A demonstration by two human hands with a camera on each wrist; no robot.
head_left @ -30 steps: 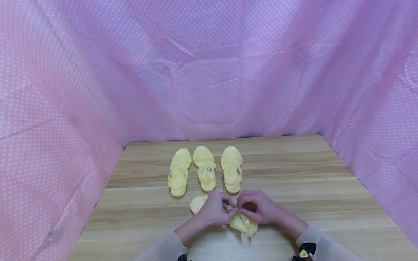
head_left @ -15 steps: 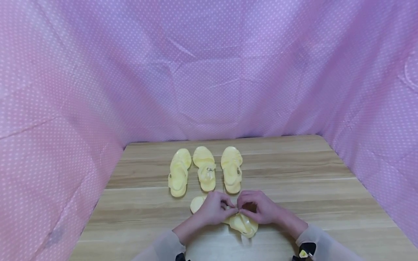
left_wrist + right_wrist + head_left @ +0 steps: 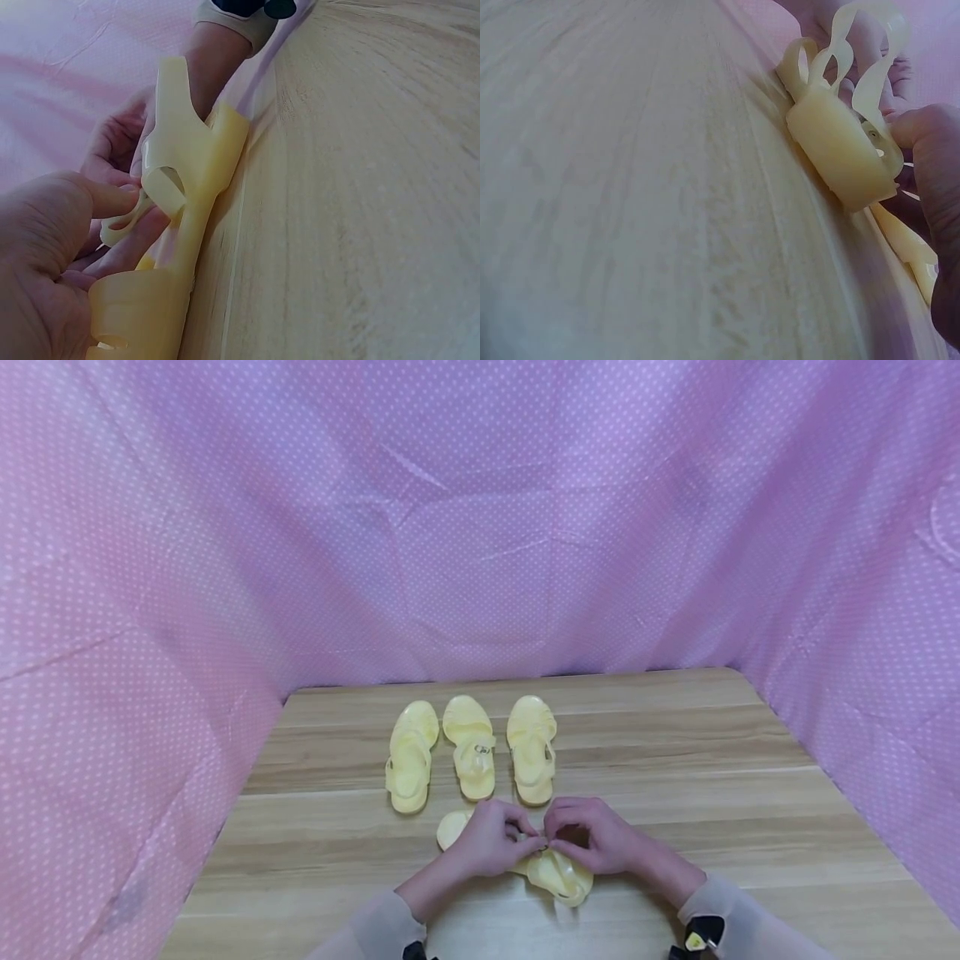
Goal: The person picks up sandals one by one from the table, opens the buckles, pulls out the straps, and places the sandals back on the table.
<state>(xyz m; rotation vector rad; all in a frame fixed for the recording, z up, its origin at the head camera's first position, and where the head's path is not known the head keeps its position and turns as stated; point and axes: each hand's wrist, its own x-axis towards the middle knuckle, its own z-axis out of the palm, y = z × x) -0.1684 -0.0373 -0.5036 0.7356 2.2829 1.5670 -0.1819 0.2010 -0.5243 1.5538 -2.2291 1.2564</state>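
A pale yellow jelly sandal (image 3: 558,878) lies on the table under both hands, its toe to the left and heel to the right in the head view. My left hand (image 3: 489,842) pinches the sandal's looped strap (image 3: 120,226) between thumb and fingers, as the left wrist view shows. From the other side, my right hand (image 3: 597,837) pinches the strap near a small metal buckle (image 3: 873,134). The fingertips of the two hands almost meet over the sandal. Fingers hide much of the buckle and the sandal's middle.
Beyond the hands, three more yellow sandals stand in a row: a left one (image 3: 411,760), a middle one (image 3: 467,718) and a right one (image 3: 532,752). They rest on a wood-grain table (image 3: 712,760). Pink dotted cloth (image 3: 480,527) hangs around its back and sides.
My left thumb has moved slightly right and now covers the strap that showed between the fingers one second ago. The right hand and the other sandals stay where they were.
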